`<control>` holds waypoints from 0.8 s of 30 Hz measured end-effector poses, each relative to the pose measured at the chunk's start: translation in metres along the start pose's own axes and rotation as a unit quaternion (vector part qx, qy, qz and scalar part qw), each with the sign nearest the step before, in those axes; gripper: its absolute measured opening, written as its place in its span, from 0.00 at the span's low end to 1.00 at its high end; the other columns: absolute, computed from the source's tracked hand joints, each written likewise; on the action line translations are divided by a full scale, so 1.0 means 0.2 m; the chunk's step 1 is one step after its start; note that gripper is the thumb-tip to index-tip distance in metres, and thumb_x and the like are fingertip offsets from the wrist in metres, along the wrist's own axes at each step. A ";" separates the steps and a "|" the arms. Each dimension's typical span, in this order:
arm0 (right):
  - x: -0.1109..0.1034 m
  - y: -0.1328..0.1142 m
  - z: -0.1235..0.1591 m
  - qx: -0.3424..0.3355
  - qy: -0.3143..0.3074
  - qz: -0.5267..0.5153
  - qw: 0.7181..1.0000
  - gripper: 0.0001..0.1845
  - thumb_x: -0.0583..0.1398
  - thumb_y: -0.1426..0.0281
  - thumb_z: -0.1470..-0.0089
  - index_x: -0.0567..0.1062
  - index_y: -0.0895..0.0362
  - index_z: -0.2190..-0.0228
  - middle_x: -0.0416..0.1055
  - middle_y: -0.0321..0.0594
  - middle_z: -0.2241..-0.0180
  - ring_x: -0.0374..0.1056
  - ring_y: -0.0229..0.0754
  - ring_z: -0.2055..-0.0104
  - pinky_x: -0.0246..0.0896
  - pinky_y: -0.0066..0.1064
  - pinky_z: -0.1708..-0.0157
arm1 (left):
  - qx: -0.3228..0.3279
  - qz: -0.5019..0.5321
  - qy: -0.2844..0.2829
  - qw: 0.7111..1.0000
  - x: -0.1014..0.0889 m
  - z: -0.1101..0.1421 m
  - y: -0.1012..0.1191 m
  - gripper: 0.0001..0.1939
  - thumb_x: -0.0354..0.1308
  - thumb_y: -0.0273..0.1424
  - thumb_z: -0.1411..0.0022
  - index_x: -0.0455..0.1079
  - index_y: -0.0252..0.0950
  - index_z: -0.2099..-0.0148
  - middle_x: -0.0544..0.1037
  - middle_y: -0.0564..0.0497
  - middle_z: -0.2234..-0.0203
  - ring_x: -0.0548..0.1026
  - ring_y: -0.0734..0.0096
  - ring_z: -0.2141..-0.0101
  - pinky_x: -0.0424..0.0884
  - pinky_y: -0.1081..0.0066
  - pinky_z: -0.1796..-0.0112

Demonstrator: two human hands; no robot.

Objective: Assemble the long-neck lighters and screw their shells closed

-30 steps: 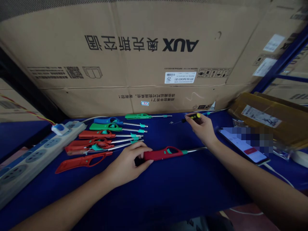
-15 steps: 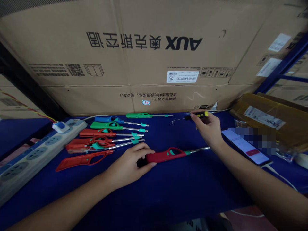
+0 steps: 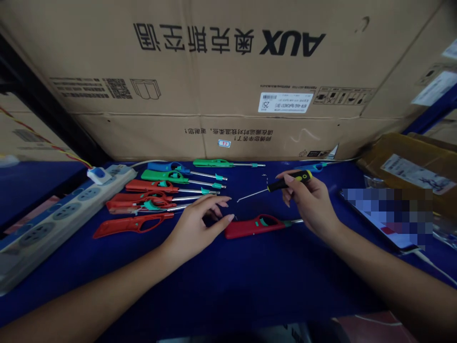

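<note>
My right hand [image 3: 309,202] grips a screwdriver [image 3: 289,182] by its black and yellow handle. Its thin shaft points left and slightly down, and the tip is just right of my left fingertips, with a tiny piece at its end, perhaps a screw. My left hand [image 3: 200,219] holds nothing that I can see; thumb and fingers are apart. Just below the left thumb, a red gas lighter [image 3: 250,227] with a metal nozzle lies on the blue surface. A few tiny screws [image 3: 264,175] lie beyond the screwdriver.
Several red, green and blue lighters [image 3: 164,177] lie in a row at left, beside a power strip [image 3: 67,219]. Another green lighter [image 3: 214,163] rests near the large carton [image 3: 228,95]. At right are a phone [image 3: 378,214] on a cable and a taped brown box [image 3: 417,166].
My left hand has let go of the red lighter's end and raised its fingers. My right hand has brought the screwdriver tip from the tiny screws toward my left fingers.
</note>
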State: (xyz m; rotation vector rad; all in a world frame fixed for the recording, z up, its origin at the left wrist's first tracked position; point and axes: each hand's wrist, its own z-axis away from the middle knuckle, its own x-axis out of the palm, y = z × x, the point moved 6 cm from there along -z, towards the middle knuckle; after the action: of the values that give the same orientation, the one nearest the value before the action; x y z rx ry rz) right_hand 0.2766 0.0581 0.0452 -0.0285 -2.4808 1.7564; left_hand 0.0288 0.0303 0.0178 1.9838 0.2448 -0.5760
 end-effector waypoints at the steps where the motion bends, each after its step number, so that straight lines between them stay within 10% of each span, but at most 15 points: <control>1: 0.00 0.00 0.01 -0.006 -0.002 0.010 1.000 0.12 0.68 0.59 0.48 0.80 0.55 0.67 0.62 0.30 0.81 0.59 0.34 0.80 0.55 0.28 0.82 | 0.000 -0.003 -0.003 1.000 0.00 0.00 0.00 0.17 0.63 0.34 0.36 0.74 0.38 0.46 0.76 0.49 0.61 0.76 0.74 0.67 0.75 0.71 0.63; 9: -0.03 0.02 -0.02 0.018 0.028 -0.037 0.999 0.12 0.69 0.60 0.50 0.81 0.56 0.68 0.60 0.30 0.81 0.58 0.33 0.79 0.56 0.27 0.82 | 0.016 -0.060 -0.019 0.998 -0.01 -0.02 -0.03 0.11 0.58 0.31 0.33 0.78 0.39 0.52 0.76 0.50 0.64 0.73 0.74 0.68 0.71 0.72 0.65; 24: 0.07 0.02 0.05 0.045 -0.108 -0.059 0.991 0.12 0.67 0.60 0.44 0.82 0.53 0.62 0.65 0.31 0.79 0.61 0.33 0.78 0.60 0.25 0.79 | -0.143 0.216 0.027 0.965 0.01 -0.03 -0.03 0.10 0.71 0.25 0.46 0.82 0.37 0.60 0.84 0.51 0.69 0.80 0.75 0.67 0.75 0.79 0.62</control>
State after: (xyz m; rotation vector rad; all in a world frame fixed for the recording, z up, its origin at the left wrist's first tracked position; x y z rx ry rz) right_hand 0.2616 0.0505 0.0400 0.3263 -2.4807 1.9113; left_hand 0.0289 0.0391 0.0143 1.6999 -0.0713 -0.1911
